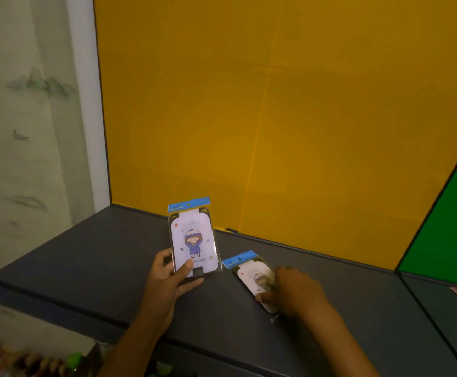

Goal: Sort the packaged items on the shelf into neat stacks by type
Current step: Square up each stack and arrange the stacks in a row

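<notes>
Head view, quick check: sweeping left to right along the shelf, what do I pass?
Left hand → lavender packaged card it holds up → white packaged card lying on the dark shelf → right hand on that card → green panel.

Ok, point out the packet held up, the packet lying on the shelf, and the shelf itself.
held packet (pixel 193 240): head view, on the cartoon figure.
lying packet (pixel 249 276): head view, on its white card.
shelf (pixel 86 268): head view, on bare dark surface.
</notes>
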